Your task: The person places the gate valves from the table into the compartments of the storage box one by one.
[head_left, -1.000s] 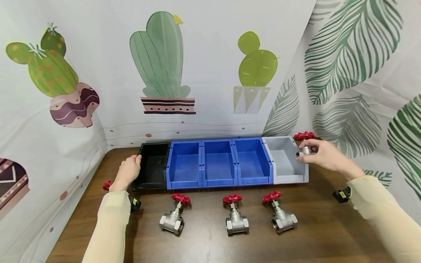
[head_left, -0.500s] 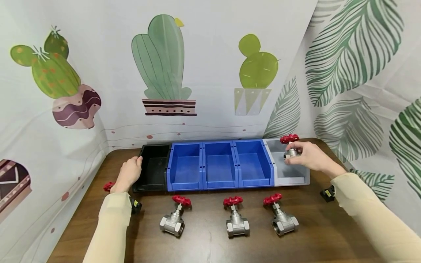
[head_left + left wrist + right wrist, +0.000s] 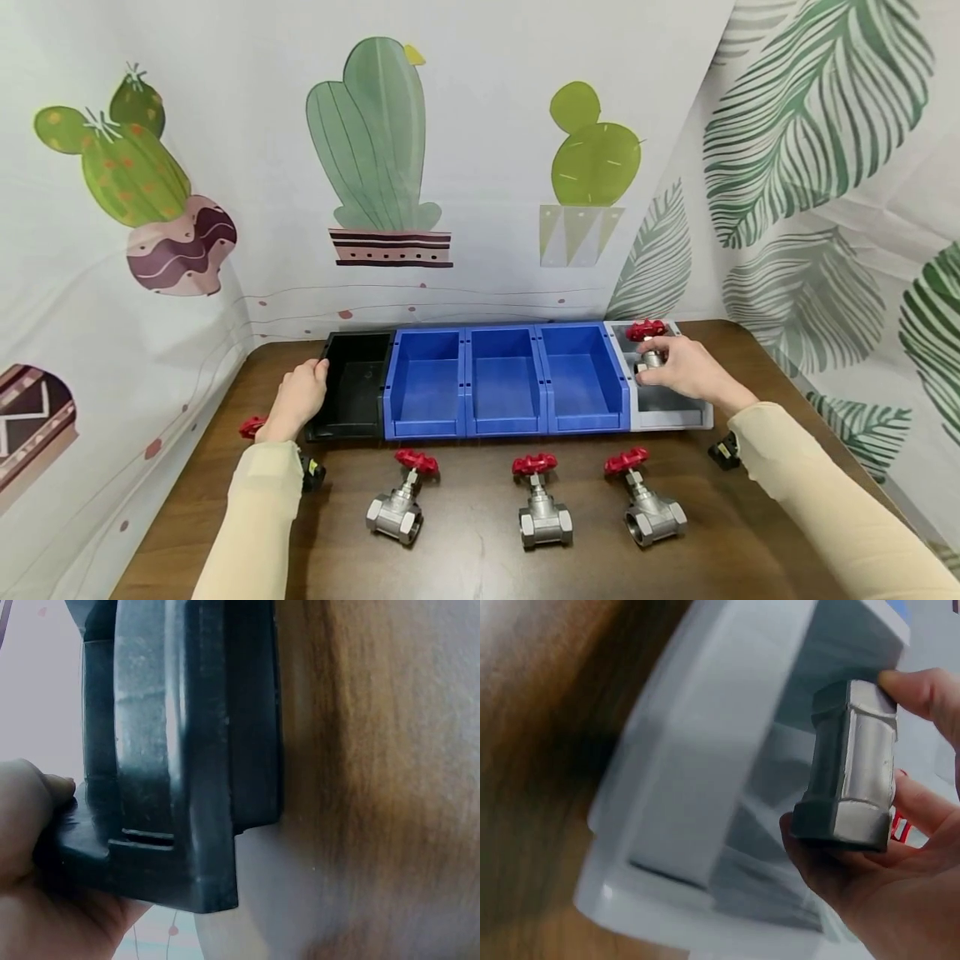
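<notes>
My right hand (image 3: 693, 369) grips a metal valve (image 3: 651, 359) with a red handwheel, held over the grey bin (image 3: 670, 419) at the right end of the row. In the right wrist view the fingers and thumb of that hand (image 3: 907, 877) pinch the valve's steel body (image 3: 855, 765) at its two ends, beside the grey bin's front wall (image 3: 697, 750). At the row's left end my left hand (image 3: 295, 402) holds the side wall of the black bin (image 3: 347, 430); in the left wrist view its thumb and fingers are around the black rim (image 3: 172, 750).
Three blue bins (image 3: 426, 428) stand between the black and grey ones. In front lie three red-wheeled valves (image 3: 396, 515), (image 3: 545, 523), (image 3: 655, 517) on the wooden table (image 3: 480, 575). Another red handwheel (image 3: 252, 427) shows behind my left wrist. A printed cloth (image 3: 487, 150) hangs behind.
My right hand has carried the valve leftward, from the grey bin's right side to above its inside. The left hand keeps its hold on the black bin. The head view has shifted slightly.
</notes>
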The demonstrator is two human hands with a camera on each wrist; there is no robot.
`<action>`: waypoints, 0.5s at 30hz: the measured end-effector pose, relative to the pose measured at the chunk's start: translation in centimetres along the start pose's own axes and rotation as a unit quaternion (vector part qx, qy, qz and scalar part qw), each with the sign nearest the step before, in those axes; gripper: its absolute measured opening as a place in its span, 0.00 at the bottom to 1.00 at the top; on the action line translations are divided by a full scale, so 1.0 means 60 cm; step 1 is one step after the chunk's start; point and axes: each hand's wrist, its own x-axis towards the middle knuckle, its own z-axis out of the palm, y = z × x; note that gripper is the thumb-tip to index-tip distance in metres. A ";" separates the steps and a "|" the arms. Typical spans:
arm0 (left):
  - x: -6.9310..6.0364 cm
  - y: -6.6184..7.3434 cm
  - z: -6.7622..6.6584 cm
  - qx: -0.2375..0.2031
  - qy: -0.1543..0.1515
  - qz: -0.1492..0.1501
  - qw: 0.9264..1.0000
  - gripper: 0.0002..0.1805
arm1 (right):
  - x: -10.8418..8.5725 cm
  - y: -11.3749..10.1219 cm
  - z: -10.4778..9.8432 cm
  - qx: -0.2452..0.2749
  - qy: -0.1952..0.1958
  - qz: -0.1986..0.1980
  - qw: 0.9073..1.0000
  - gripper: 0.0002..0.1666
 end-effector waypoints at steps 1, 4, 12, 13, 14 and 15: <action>0.000 0.000 0.000 0.000 0.002 0.000 1.000 0.28 | -0.001 0.000 0.003 0.006 -0.005 0.007 1.000 0.25; 0.002 0.003 0.001 0.000 0.005 0.002 1.000 0.27 | -0.004 0.000 0.011 0.019 -0.018 0.030 0.999 0.26; 0.000 0.002 0.000 0.000 0.009 0.003 1.000 0.26 | 0.001 0.009 0.028 0.002 -0.017 0.043 0.999 0.27; -0.001 0.001 0.000 0.000 0.009 0.002 1.000 0.26 | 0.003 0.010 0.030 0.002 -0.020 0.047 0.999 0.27; -0.002 0.000 0.001 -0.001 0.009 0.001 1.000 0.26 | 0.005 0.011 0.032 0.003 -0.024 0.050 0.998 0.27; -0.002 -0.001 0.001 -0.001 0.009 -0.001 1.000 0.26 | 0.005 0.012 0.034 0.001 -0.027 0.053 0.998 0.28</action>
